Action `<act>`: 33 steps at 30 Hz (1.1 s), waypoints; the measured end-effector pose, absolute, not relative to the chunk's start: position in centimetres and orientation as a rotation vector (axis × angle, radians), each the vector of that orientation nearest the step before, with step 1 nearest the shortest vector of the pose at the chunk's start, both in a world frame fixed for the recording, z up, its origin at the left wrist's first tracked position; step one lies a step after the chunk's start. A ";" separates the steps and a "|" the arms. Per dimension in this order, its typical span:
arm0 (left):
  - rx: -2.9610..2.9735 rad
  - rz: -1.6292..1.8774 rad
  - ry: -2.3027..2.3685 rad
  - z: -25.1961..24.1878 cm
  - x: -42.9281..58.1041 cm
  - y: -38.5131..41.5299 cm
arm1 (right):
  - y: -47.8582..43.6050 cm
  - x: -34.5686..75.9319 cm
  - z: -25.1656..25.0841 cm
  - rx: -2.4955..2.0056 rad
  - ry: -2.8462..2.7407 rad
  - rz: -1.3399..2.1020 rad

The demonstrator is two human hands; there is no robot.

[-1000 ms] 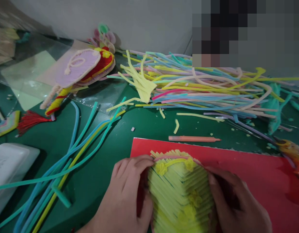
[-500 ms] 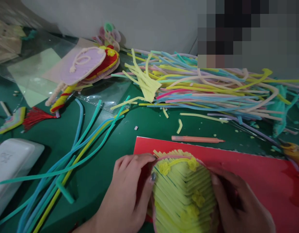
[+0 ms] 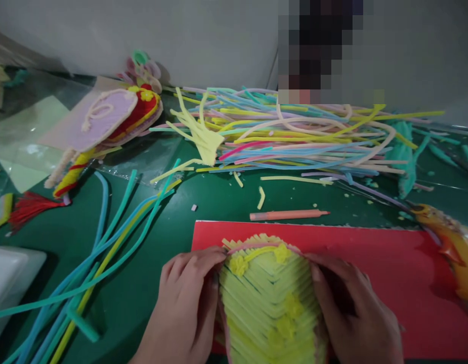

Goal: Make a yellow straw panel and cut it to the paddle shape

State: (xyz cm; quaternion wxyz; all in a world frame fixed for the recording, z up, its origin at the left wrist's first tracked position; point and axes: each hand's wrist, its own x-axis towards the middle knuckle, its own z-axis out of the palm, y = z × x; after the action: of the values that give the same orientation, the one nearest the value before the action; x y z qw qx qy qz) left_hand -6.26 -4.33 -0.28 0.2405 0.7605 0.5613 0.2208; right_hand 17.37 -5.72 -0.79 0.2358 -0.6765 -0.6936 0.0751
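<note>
A rounded yellow-green pipe-cleaner craft piece (image 3: pixel 264 298) lies over a red sheet (image 3: pixel 374 293), with slanted rows, yellow pipe-cleaner flowers and a pink strip along its edge. Its lower end runs out of the picture. My left hand (image 3: pixel 184 298) grips its upper left edge between thumb and fingers. On the opposite side, my right hand (image 3: pixel 355 303) is closed on the upper right edge, its fingertips partly hidden. Pale yellow stem ends stick out above the pink strip between both hands.
Loose pipe cleaners (image 3: pixel 294 131) spread along the back. An orange pen (image 3: pixel 290 215) lies beyond the sheet; an orange fish-shaped object (image 3: pixel 446 242) is at right. Left are blue and green stems (image 3: pixel 104 263), decorated fans (image 3: pixel 108 119), a red tassel (image 3: pixel 32 210) and a white box (image 3: pixel 13 283).
The view has shifted, so most things appear further left and the fish-shaped object shows more. Both hands keep their hold on the craft piece, which stays in much the same place on the sheet.
</note>
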 end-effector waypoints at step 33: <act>2.692 0.175 1.200 -0.1 -4.1 -5.1 | -4.9 18.9 -0.3 -1.711 -1.421 0.551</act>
State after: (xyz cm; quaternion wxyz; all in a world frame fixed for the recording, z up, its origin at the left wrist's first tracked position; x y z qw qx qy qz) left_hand -4.07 -5.15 -0.13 0.0942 0.9077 0.4045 0.0588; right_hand 18.93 -4.90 -0.25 0.4125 -0.6801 -0.5651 0.2190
